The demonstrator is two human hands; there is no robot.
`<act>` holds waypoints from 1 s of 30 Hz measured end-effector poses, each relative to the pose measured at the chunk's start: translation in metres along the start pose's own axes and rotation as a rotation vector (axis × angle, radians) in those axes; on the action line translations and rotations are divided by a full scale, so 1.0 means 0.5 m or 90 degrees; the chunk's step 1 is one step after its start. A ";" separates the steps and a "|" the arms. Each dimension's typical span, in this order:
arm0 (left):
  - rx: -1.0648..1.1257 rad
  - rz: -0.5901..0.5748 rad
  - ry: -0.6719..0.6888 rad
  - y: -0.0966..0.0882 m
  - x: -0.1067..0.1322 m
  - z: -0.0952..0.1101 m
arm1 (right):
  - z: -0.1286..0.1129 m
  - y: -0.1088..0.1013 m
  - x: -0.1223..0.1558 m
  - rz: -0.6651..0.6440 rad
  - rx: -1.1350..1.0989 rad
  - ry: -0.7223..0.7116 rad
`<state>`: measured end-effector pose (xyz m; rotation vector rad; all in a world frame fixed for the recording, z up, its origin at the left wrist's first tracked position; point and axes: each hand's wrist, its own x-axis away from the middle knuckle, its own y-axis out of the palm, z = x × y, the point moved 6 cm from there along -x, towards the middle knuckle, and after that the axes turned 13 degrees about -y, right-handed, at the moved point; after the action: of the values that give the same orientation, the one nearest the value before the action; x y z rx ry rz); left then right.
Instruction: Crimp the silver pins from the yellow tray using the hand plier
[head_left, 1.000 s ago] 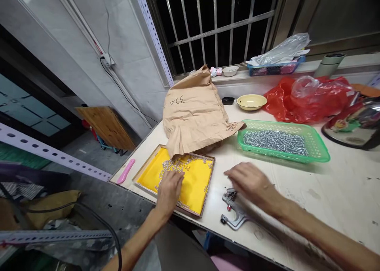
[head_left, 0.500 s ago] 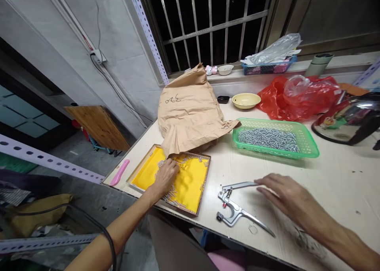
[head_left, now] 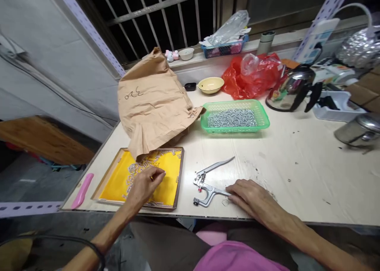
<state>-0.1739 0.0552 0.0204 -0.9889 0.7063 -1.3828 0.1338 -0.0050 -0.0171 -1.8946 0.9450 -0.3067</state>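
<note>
The shallow tray [head_left: 179,180] on the left held scattered metal pins [head_left: 132,168] on its yellow base, with the paper bag [head_left: 154,101] overhanging its far edge; the green basket [head_left: 264,116] held a thick layer of similar pins. Above the tray, the left hand [head_left: 144,186] had its fingertips pinched together, whether on a pin I couldn't tell. The right hand [head_left: 249,196] gripped the lower handle's end of the splayed pliers [head_left: 211,189], which lay on the pale desk [head_left: 285,160] below a barred window [head_left: 163,5].
</note>
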 end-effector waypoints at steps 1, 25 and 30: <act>0.089 -0.052 -0.075 0.024 0.018 0.016 | -0.002 0.003 0.001 -0.001 -0.005 0.001; 0.128 -0.362 -0.275 0.200 0.076 0.111 | 0.002 0.037 0.002 -0.002 0.028 0.040; 0.086 -0.407 -0.273 0.202 0.076 0.121 | 0.000 0.038 0.007 0.007 0.045 0.039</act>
<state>-0.0703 0.0188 -0.0363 -1.4131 -0.0417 -1.6499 0.1271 -0.0122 -0.0337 -1.8237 0.9718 -0.3883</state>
